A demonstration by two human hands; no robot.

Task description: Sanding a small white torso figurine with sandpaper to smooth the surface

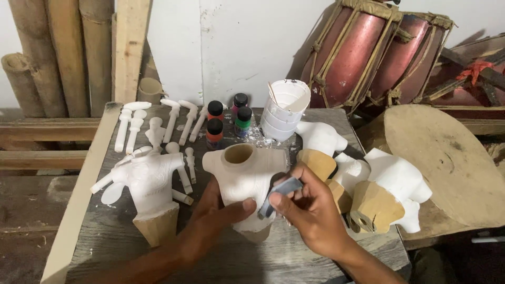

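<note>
A white headless puppet torso [243, 173] with a hollow neck opening stands on the grey wooden table [121, 247]. My left hand [213, 221] grips its lower front, thumb across the body. My right hand [310, 208] pinches a small folded grey piece of sandpaper [279, 194] against the torso's right side. Another white torso [150, 184] on a bare wood base stands to the left, with loose arm pieces leaning on it.
Several white limb pieces [158, 123] lie at the table's back left. Small paint bottles [226, 121] and stacked white cups [284, 108] stand behind. More white torsos [389, 184] lie at the right. Drums [368, 52] and bamboo [58, 52] lean on the wall.
</note>
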